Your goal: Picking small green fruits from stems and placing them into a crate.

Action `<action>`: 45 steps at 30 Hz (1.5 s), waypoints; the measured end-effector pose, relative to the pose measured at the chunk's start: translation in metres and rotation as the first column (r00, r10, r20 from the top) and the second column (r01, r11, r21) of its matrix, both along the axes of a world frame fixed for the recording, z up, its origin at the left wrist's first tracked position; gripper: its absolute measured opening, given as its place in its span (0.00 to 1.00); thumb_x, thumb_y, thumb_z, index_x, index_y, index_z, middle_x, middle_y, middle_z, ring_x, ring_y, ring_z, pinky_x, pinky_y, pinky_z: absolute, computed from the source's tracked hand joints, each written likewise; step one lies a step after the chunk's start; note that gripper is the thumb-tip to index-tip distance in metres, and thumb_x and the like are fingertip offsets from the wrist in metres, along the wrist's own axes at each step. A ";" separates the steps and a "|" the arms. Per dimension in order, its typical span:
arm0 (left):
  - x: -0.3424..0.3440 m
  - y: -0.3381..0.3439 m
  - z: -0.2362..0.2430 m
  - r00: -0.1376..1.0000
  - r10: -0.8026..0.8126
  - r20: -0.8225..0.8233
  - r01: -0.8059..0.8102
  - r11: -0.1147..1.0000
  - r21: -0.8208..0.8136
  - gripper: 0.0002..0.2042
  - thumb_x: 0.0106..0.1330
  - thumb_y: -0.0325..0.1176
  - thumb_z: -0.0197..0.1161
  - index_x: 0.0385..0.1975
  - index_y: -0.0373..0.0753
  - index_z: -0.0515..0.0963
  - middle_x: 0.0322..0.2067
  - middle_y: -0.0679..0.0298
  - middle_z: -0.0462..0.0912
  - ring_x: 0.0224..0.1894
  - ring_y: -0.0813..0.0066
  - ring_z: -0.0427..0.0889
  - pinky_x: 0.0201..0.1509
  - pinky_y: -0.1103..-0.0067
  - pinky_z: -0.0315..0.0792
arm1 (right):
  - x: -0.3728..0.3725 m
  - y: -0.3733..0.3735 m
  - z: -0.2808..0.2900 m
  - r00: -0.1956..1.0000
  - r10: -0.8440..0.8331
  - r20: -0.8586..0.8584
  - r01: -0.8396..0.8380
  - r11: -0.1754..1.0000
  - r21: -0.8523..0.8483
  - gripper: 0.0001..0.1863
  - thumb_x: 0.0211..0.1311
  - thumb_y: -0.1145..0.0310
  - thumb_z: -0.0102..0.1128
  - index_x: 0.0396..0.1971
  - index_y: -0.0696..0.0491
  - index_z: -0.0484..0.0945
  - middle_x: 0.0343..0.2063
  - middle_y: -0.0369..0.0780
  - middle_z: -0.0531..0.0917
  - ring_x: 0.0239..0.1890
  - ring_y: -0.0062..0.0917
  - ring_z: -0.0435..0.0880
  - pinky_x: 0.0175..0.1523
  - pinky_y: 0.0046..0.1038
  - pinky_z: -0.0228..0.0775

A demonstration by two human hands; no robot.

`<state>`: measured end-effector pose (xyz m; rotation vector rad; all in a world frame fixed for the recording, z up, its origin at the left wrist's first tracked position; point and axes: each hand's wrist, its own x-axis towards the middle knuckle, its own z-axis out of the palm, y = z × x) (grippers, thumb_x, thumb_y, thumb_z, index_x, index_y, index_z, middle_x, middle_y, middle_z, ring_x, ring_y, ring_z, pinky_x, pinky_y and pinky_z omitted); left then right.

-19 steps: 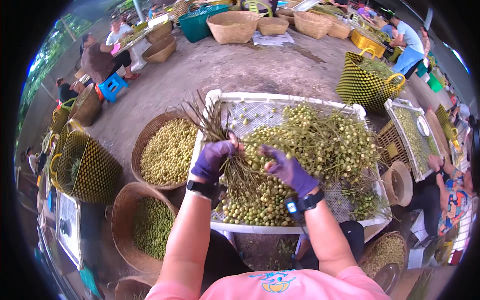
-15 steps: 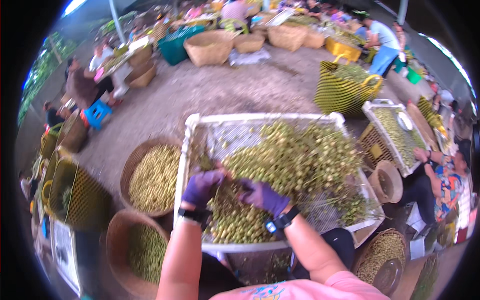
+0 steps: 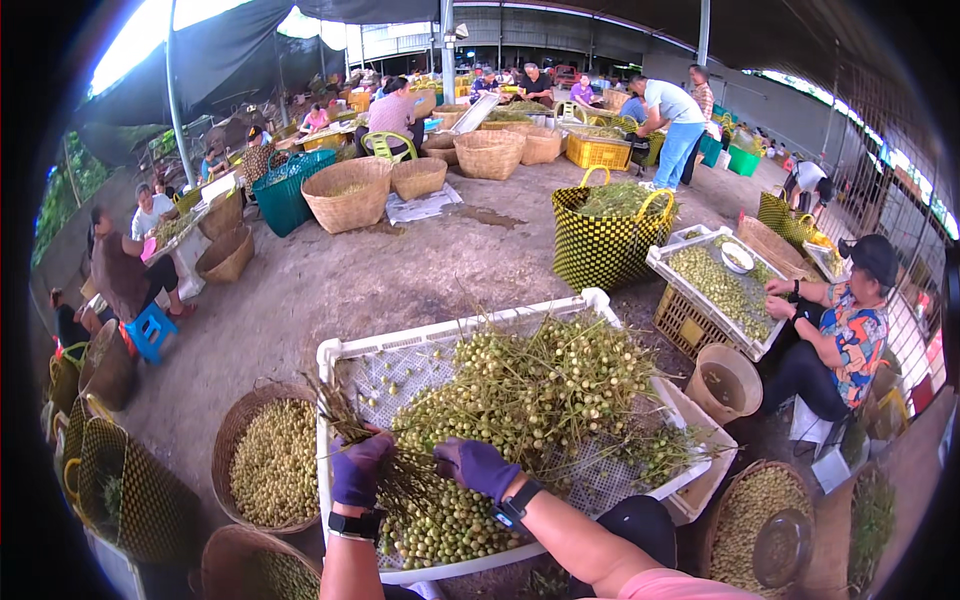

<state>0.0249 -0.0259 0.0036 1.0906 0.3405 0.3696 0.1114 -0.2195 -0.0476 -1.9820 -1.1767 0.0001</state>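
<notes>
A white perforated plastic tray [image 3: 398,378] lies in front of me, heaped with small round green-yellow fruits on thin stems [image 3: 545,385]. My left hand [image 3: 358,468], in a purple glove, is closed around a bundle of bare brown twigs [image 3: 340,408] at the tray's left side. The twigs stick out above and below the fist. My right hand [image 3: 482,466], also purple-gloved, is just right of it over the loose fruits [image 3: 450,530]. Its fingers are curled together, and what they hold, if anything, cannot be made out.
Left of the tray stand a basket of pale fruits [image 3: 275,465] and another basket [image 3: 225,560]. A basket with a bowl [image 3: 765,530] is at lower right. Beyond are a yellow-black woven bag [image 3: 605,245], a bucket [image 3: 722,385] and a seated co-worker [image 3: 850,330] beside another tray.
The view has tilted up and turned, showing more of the hall. My hands have moved apart; the twig bundle now stands out clearly in my left fist.
</notes>
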 end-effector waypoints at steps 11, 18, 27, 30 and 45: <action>-0.032 0.035 0.011 0.977 -0.044 0.209 -0.193 0.237 0.952 0.01 0.59 0.25 0.59 0.27 0.38 0.77 0.24 0.66 0.79 0.25 0.75 0.79 0.30 0.81 0.73 | 0.029 -0.002 -0.016 0.804 -0.124 -0.581 0.344 0.895 0.285 0.08 0.60 0.66 0.58 0.30 0.56 0.80 0.19 0.37 0.80 0.25 0.23 0.78 0.34 0.26 0.72; -0.035 0.008 0.030 0.994 0.036 -0.101 -0.024 0.992 0.126 0.08 0.58 0.33 0.64 0.32 0.38 0.76 0.20 0.68 0.77 0.20 0.81 0.74 0.22 0.82 0.68 | 0.009 0.008 0.015 0.822 -0.113 -0.558 0.279 0.934 0.222 0.08 0.63 0.68 0.56 0.34 0.56 0.80 0.24 0.40 0.84 0.27 0.20 0.81 0.32 0.24 0.72; -0.018 -0.032 0.026 0.993 0.040 -0.114 0.001 0.940 0.341 0.07 0.53 0.30 0.67 0.30 0.36 0.81 0.23 0.67 0.81 0.23 0.81 0.77 0.26 0.82 0.71 | -0.030 0.014 0.031 0.964 -0.031 0.264 0.067 0.990 -0.126 0.09 0.58 0.72 0.55 0.39 0.51 0.77 0.23 0.43 0.83 0.23 0.34 0.84 0.28 0.33 0.75; -0.021 -0.012 0.030 0.995 0.068 -0.072 -0.055 0.983 0.175 0.03 0.55 0.28 0.64 0.28 0.37 0.80 0.21 0.70 0.78 0.22 0.82 0.74 0.27 0.84 0.68 | -0.006 0.004 0.032 0.995 -0.084 0.048 0.082 0.995 0.057 0.11 0.58 0.68 0.59 0.41 0.50 0.78 0.29 0.43 0.84 0.27 0.35 0.85 0.31 0.31 0.76; -0.031 0.027 0.004 0.942 -0.332 0.049 0.072 0.345 0.936 0.07 0.56 0.18 0.53 0.28 0.39 0.76 0.37 0.62 0.84 0.42 0.69 0.81 0.47 0.78 0.72 | 0.017 -0.004 0.027 0.467 0.455 -0.759 -0.139 0.885 0.445 0.48 0.47 0.53 0.73 0.64 0.55 0.57 0.53 0.43 0.72 0.38 0.20 0.79 0.45 0.24 0.76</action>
